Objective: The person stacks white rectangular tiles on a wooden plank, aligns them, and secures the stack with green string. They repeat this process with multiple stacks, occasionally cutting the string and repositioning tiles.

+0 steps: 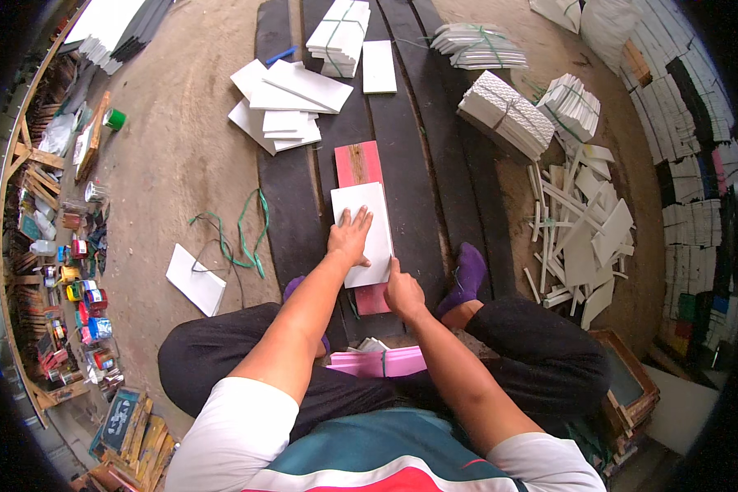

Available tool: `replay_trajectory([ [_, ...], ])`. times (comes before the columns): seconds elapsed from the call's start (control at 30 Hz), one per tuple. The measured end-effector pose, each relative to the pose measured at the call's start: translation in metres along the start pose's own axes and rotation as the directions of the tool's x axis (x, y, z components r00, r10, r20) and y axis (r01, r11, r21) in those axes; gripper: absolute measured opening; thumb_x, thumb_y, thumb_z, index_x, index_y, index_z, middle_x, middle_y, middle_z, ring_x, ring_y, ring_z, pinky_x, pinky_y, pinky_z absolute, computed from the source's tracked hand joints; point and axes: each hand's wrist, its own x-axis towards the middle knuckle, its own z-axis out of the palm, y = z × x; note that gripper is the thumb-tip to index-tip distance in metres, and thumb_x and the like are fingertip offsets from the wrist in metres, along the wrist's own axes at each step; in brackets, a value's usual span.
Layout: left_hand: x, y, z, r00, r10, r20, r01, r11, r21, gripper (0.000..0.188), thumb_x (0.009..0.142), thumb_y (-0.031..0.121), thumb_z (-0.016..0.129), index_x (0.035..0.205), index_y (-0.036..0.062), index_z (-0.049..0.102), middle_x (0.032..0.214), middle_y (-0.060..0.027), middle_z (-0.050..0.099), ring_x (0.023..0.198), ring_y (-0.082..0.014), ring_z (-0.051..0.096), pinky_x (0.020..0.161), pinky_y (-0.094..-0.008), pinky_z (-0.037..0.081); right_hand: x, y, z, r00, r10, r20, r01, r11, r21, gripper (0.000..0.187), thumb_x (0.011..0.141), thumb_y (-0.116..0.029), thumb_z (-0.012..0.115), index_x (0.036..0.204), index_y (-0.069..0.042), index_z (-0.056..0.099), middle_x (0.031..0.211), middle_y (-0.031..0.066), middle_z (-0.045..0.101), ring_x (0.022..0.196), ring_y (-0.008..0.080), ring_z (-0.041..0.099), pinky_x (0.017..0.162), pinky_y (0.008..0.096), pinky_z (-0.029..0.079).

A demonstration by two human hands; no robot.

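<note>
A white rectangular board (pixel 380 230) lies lengthwise over a longer pink board (pixel 373 301), whose ends stick out beyond it. A brown patch shows on the pink board's far end. My left hand (pixel 352 238) rests on the white board, palm down, fingers spread. At the board's right edge, close to its near corner, my right hand (pixel 403 289) is closed, with a finger or thumb tip pointing forward along the edge. Whatever that hand grips is hidden. Both boards lie on dark planks (pixel 422 246) between my bent legs.
White pieces (pixel 299 86) lie piled ahead, near a tied white stack (pixel 338 37) and a single white piece (pixel 379 67). Tied bundles (pixel 507 115) and white offcuts (pixel 578 221) are at right. Green cord (pixel 254 234) and cans (pixel 94 299) are at left. Pink boards (pixel 385 362) sit by my lap.
</note>
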Motion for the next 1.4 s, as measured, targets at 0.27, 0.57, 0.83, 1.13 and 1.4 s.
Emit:
replay_trajectory([
  [0.27, -0.001, 0.001, 0.002, 1.0, -0.003, -0.014, 0.003, 1.0, 0.015, 0.137, 0.06, 0.059, 0.094, 0.166, 0.0186, 0.017, 0.174, -0.0024, 0.016, 0.157, -0.0373, 0.024, 0.106, -0.05, 0.052, -0.049, 0.023, 0.027, 0.998, 0.037, 0.042, -0.037, 0.999, -0.005, 0.059, 0.094, -0.01, 0.048, 0.151, -0.001, 0.034, 0.098, 0.0362, 0.071, 0.094, 0.0518, 0.071, 0.085, 0.0611, 0.055],
  [0.57, 0.0, 0.001, 0.0, 1.0, -0.004, 0.006, 0.004, 1.0, 0.018, 0.138, 0.061, 0.059, 0.094, 0.167, 0.0192, 0.014, 0.175, -0.0014, 0.013, 0.157, -0.0368, 0.022, 0.106, -0.051, 0.05, -0.049, 0.025, 0.01, 0.992, 0.083, 0.093, -0.084, 0.996, 0.004, 0.057, 0.093, -0.011, 0.048, 0.15, -0.005, 0.046, 0.108, 0.0359, 0.07, 0.102, 0.0509, 0.07, 0.092, 0.059, 0.054],
  [0.83, -0.001, 0.0, 0.0, 1.0, 0.005, -0.012, -0.005, 1.0, 0.024, 0.138, 0.06, 0.06, 0.093, 0.167, 0.0192, 0.016, 0.175, -0.0016, 0.015, 0.157, -0.0367, 0.022, 0.108, -0.0505, 0.049, 0.021, 0.0, -0.047, 0.973, -0.065, -0.221, 0.093, 0.988, 0.121, 0.059, 0.09, -0.005, 0.051, 0.148, -0.011, 0.052, 0.107, 0.0362, 0.068, 0.098, 0.0513, 0.069, 0.088, 0.0586, 0.054],
  [1.13, -0.002, -0.002, -0.005, 1.0, 0.008, 0.005, -0.008, 0.999, -0.033, 0.138, 0.059, 0.057, 0.094, 0.167, 0.0201, 0.017, 0.175, -0.0017, 0.015, 0.157, -0.0365, 0.023, 0.109, -0.0518, 0.047, 0.129, -0.031, -0.049, 0.961, -0.122, -0.248, 0.136, 0.99, 0.04, 0.069, 0.096, -0.017, 0.059, 0.161, -0.012, 0.034, 0.107, 0.0324, 0.069, 0.1, 0.0487, 0.071, 0.086, 0.0568, 0.057],
  [1.4, -0.002, -0.005, -0.003, 1.0, 0.025, -0.011, -0.025, 0.998, -0.052, 0.138, 0.058, 0.056, 0.094, 0.167, 0.0167, 0.018, 0.175, -0.0028, 0.015, 0.157, -0.0371, 0.022, 0.107, -0.0506, 0.048, 0.138, -0.042, -0.05, 0.976, -0.072, -0.203, 0.09, 0.993, 0.081, 0.067, 0.096, -0.013, 0.057, 0.16, -0.015, 0.037, 0.111, 0.0324, 0.07, 0.104, 0.0497, 0.069, 0.091, 0.0574, 0.054],
])
